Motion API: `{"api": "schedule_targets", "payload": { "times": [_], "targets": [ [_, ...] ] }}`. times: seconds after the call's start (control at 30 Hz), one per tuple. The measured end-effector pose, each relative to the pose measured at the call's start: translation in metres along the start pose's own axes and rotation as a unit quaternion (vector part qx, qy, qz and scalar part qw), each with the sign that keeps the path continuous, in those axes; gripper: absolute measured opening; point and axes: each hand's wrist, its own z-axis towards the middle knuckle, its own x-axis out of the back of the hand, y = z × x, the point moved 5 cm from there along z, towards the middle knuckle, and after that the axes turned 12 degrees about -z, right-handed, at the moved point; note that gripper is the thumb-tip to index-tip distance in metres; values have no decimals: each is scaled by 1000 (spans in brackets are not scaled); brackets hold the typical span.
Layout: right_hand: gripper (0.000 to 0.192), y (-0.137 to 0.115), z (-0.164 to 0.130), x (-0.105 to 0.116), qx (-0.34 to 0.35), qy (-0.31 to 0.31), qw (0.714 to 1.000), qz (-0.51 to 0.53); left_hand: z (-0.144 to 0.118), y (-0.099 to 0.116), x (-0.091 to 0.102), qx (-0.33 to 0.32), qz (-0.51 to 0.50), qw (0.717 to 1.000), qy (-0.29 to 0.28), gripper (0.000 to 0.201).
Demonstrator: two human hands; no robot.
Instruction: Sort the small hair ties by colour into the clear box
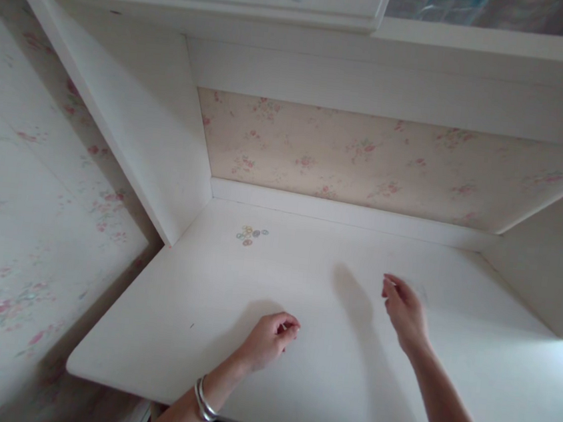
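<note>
- Head view showed a bare white desk (pixel 324 383) set in a flowered alcove.
- The left hand (pixel 268 339), bracelets (pixel 204 401) at the wrist, rested on the desk with fingers curled loosely under, holding nothing.
- The right hand (pixel 404 311) hovered just above it, fingers relaxed, empty.
- Small round stickers (pixel 251 235) sat well apart, near the back corner.
- It looked like a pause between moves; any reach would go far back and left.

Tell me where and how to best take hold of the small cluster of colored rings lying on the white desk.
The rings lie flat on the desk, near its back left corner. I would come from above with the left hand, the nearer one, and pinch one ring by its outer rim with fingertips. They look thin, so sliding one first may help lift it.
</note>
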Motion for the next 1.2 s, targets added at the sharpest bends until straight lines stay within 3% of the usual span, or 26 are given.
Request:
{"api": "schedule_targets", "payload": {
  "times": [0.17, 0.3, 0.43, 0.9, 0.97, 1.03, 1.1, 1.2],
  "targets": [
    [49, -45, -81, -76, 36, -155, 982, 100, 0, 2, 0, -12, 4, 1000, 9, 35],
    [40, -59, -131, -111, 92, -197, 975, 49, 0, 9, -1, -30, 16, 999, 15, 32],
    [34, -65, -149, -119, 166, -205, 965, -12, -1, 13, -3, -18, 9, 1000, 7, 31],
    [32, -66, -148, -113, 200, -196, 959, -37, 0, 9, 0, -2, 32, 999, -5, 36],
    [34, -65, -149, -114, 209, -202, 955, -56, 7, 21, 10, -36, 85, 996, -2, 35],
    [36, -64, -150, -115, 214, -207, 952, -74, 20, 41, 31, -101, 168, 980, 40, 31],
    [37, -63, -149, -115, 216, -207, 951, -80, 39, 62, 58, -139, 261, 949, 105, 30],
    [36, -63, -147, -115, 222, -204, 950, -78, 72, 83, 99, -141, 392, 889, 190, 31]
  ]
}}
